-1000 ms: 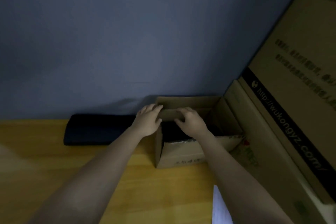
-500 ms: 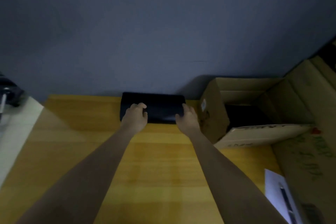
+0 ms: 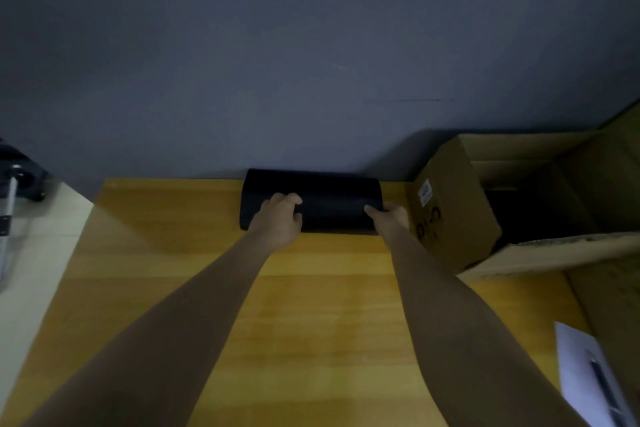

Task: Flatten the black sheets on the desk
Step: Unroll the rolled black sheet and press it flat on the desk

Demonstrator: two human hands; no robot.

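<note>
A curled stack of black sheets (image 3: pixel 329 199) lies at the far edge of the wooden desk (image 3: pixel 294 305), against the blue-grey wall. My left hand (image 3: pixel 278 220) rests on its left front part with the fingers curled over the top. At the stack's right front corner, my right hand (image 3: pixel 389 218) grips the edge. More black material shows inside the open cardboard box (image 3: pixel 450 208) to the right.
The cardboard box stands right beside the sheets, its flaps open. A larger carton (image 3: pixel 616 305) fills the right side. A white paper with a pen (image 3: pixel 595 378) lies at the front right. A white surface with a dark device (image 3: pixel 17 177) borders the desk's left.
Both hands left the cardboard box and moved left onto the black sheets. Since half a second ago they have settled a little further onto the stack.
</note>
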